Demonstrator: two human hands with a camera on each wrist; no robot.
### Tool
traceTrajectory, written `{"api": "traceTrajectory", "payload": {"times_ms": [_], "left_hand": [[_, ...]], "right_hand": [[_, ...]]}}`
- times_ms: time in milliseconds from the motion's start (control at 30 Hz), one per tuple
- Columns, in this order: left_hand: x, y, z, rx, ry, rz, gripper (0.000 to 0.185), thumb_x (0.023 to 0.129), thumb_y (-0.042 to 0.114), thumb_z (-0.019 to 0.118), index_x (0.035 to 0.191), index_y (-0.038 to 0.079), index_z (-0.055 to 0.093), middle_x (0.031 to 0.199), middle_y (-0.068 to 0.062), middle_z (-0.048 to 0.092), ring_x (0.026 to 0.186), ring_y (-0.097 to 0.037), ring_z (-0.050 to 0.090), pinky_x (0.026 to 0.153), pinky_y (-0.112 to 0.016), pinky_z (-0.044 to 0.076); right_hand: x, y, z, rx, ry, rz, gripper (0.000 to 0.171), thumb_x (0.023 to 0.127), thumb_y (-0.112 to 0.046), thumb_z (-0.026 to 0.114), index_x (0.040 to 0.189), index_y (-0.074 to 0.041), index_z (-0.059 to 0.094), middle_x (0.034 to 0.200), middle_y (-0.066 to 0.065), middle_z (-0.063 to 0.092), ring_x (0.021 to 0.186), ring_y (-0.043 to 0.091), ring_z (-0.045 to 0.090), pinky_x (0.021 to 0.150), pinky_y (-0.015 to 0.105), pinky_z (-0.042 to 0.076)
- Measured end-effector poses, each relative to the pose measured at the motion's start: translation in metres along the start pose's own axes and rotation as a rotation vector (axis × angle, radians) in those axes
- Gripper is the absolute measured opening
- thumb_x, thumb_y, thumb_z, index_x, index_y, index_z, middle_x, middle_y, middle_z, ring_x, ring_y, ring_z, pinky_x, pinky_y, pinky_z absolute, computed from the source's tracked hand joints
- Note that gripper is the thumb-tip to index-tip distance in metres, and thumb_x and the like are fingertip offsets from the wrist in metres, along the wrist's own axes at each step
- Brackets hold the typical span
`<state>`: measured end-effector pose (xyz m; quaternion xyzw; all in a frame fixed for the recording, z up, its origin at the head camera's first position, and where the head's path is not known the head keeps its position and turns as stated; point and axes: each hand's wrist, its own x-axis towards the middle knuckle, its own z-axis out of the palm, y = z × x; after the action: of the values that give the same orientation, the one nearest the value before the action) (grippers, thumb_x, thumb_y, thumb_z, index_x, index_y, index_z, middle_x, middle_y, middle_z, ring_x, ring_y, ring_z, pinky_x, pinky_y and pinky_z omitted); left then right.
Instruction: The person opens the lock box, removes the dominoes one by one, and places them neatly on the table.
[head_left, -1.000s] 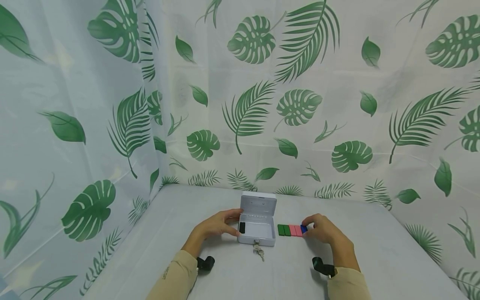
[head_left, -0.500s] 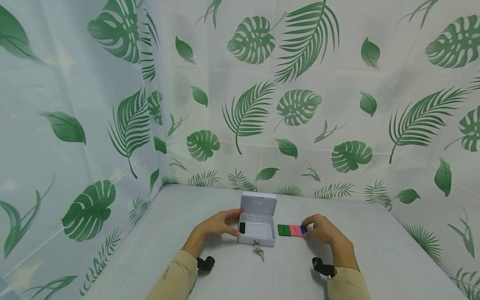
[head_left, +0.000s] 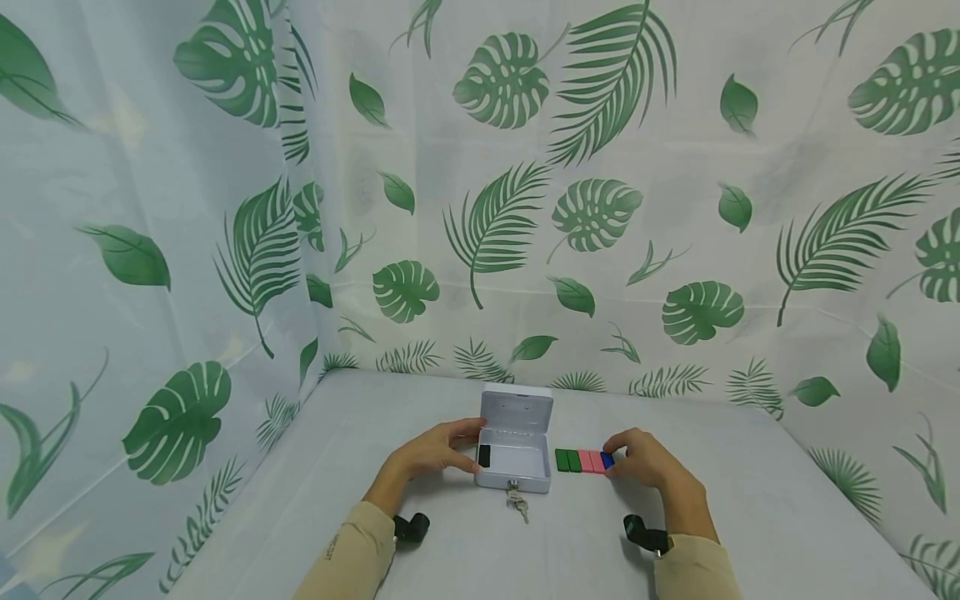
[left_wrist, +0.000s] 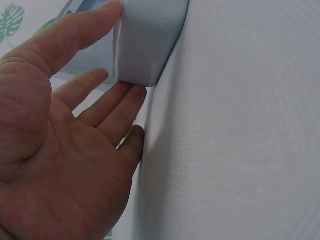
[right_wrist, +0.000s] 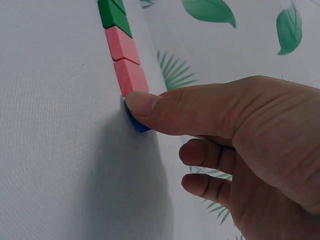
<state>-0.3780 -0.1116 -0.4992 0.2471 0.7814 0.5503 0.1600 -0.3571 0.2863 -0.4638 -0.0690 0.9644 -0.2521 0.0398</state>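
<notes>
A small pale metal cash box stands on the table with its lid raised. Its keys hang from the front lock, and a black rectangular piece lies at the left inside. My left hand holds the box's left side, thumb at the front corner, fingers towards the back. Right of the box runs a row of two green blocks, two pink blocks and a blue block. My right hand pinches the blue block at the row's right end; in the right wrist view the thumb covers part of it.
The white-covered table meets a leaf-print curtain behind and at the left. Both wrists carry black camera mounts, one on the left and one on the right.
</notes>
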Motion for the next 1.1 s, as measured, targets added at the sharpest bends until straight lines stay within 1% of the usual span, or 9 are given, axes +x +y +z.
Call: {"api": "traceTrajectory", "payload": {"times_ms": [333, 733, 1000, 1100], "left_hand": [[-0.0015, 0.0020, 0.0005, -0.003, -0.002, 0.006, 0.090, 0.083, 0.012, 0.087, 0.161, 0.015, 0.041, 0.166, -0.007, 0.040, 0.153, -0.029, 0.041, 0.126, -0.052, 0.030], [-0.0022, 0.0029, 0.0007, -0.004, -0.002, 0.004, 0.091, 0.082, 0.012, 0.087, 0.161, 0.015, 0.041, 0.167, -0.007, 0.040, 0.153, -0.029, 0.040, 0.126, -0.051, 0.030], [-0.0025, 0.0033, 0.0004, 0.003, -0.007, 0.008, 0.091, 0.082, 0.011, 0.087, 0.160, 0.014, 0.041, 0.166, -0.009, 0.041, 0.153, -0.031, 0.041, 0.126, -0.053, 0.030], [-0.0028, 0.0036, 0.0004, -0.003, -0.005, 0.007, 0.091, 0.082, 0.011, 0.087, 0.160, 0.014, 0.041, 0.166, -0.009, 0.041, 0.153, -0.030, 0.041, 0.126, -0.053, 0.030]], "right_hand": [[0.0019, 0.0019, 0.0012, 0.001, -0.015, 0.035, 0.036, 0.084, -0.013, 0.084, 0.119, -0.006, 0.076, 0.134, 0.024, 0.064, 0.121, 0.042, 0.059, 0.101, 0.065, 0.050], [0.0033, 0.0018, 0.0020, -0.011, -0.017, 0.035, 0.037, 0.084, -0.013, 0.085, 0.119, -0.006, 0.076, 0.135, 0.025, 0.063, 0.126, 0.046, 0.057, 0.103, 0.067, 0.048], [0.0025, 0.0013, 0.0014, -0.020, -0.017, 0.028, 0.038, 0.084, -0.014, 0.086, 0.119, -0.005, 0.075, 0.136, 0.027, 0.063, 0.128, 0.049, 0.055, 0.104, 0.068, 0.048], [0.0023, 0.0010, 0.0009, -0.019, -0.013, 0.033, 0.038, 0.083, -0.014, 0.086, 0.119, -0.006, 0.075, 0.136, 0.026, 0.063, 0.127, 0.047, 0.057, 0.104, 0.067, 0.048]]}}
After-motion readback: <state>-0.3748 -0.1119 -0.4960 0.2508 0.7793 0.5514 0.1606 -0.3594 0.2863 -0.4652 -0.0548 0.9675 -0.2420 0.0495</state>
